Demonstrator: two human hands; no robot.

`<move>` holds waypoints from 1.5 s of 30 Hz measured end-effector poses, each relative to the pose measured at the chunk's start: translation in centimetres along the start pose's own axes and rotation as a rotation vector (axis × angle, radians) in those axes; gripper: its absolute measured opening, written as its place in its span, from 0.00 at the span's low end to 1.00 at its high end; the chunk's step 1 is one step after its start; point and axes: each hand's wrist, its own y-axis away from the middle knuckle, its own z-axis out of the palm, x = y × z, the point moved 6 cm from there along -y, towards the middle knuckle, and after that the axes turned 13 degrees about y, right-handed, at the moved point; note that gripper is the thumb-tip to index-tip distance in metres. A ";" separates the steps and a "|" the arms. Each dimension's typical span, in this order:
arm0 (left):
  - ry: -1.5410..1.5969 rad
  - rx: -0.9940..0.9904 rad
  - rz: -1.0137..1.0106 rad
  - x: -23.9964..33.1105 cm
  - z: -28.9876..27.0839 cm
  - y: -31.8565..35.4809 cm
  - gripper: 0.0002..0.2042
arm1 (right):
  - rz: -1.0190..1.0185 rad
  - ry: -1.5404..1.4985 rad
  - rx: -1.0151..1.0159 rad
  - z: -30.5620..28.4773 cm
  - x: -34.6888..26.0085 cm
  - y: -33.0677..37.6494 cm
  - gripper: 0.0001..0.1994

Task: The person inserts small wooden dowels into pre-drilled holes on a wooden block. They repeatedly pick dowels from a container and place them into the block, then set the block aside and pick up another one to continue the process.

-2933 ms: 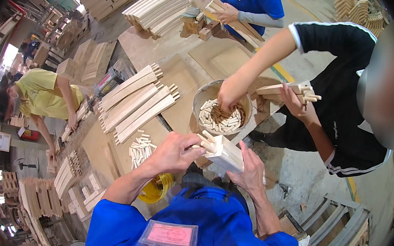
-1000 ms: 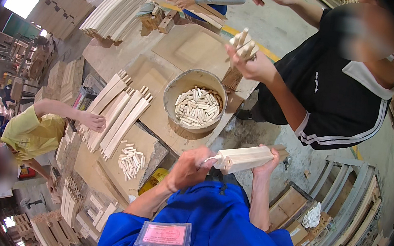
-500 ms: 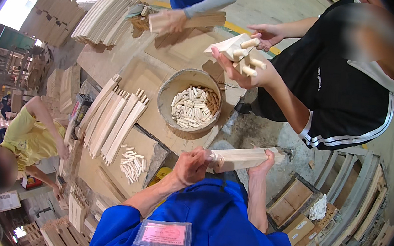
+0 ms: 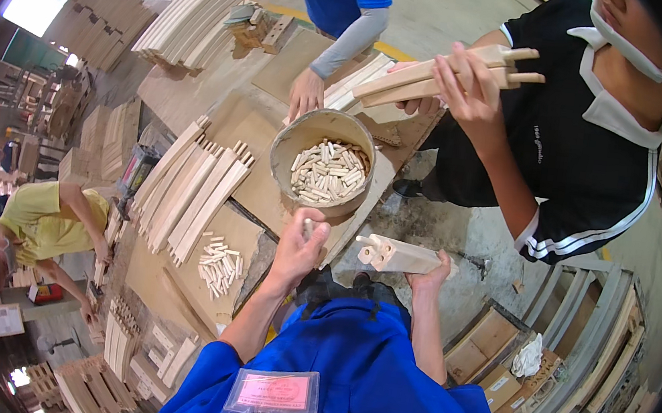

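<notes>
My left hand [image 4: 299,247] pinches a small wooden dowel [image 4: 308,227] just below the round bucket [image 4: 289,147] full of pale dowels [image 4: 329,172]. My right hand [image 4: 430,272] grips a light wooden block [image 4: 400,255] from underneath, its drilled end pointing left toward my left hand, a short gap between them. A person in a black shirt [image 4: 588,137] across from me holds two long wooden pieces with dowels [image 4: 442,71]. A hand of a person in blue [image 4: 306,93] rests at the bucket's far rim.
Several long tenoned slats [image 4: 192,189] lie left of the bucket on the cardboard-covered bench [image 4: 196,104], with a loose dowel pile [image 4: 220,263] near me. Stacked slats [image 4: 185,22] sit at the far left. A person in yellow [image 4: 43,221] bends at the left. Wooden crates [image 4: 574,345] stand at the right.
My left hand left the block and picked a dowel by the bucket. The block now rests in my right hand alone. The person in black raised their pieces higher.
</notes>
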 end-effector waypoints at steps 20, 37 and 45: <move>-0.115 -0.210 0.108 -2.6 2.4 3.7 0.10 | 0.020 -0.019 0.012 -0.7 0.7 0.9 0.28; 0.100 -0.135 0.075 -0.5 1.9 2.0 0.09 | -0.042 0.024 0.088 0.0 1.5 0.7 0.27; -0.696 0.368 0.068 -0.9 -22.9 -0.5 0.11 | -0.039 0.073 -0.087 -1.4 -0.3 -0.7 0.29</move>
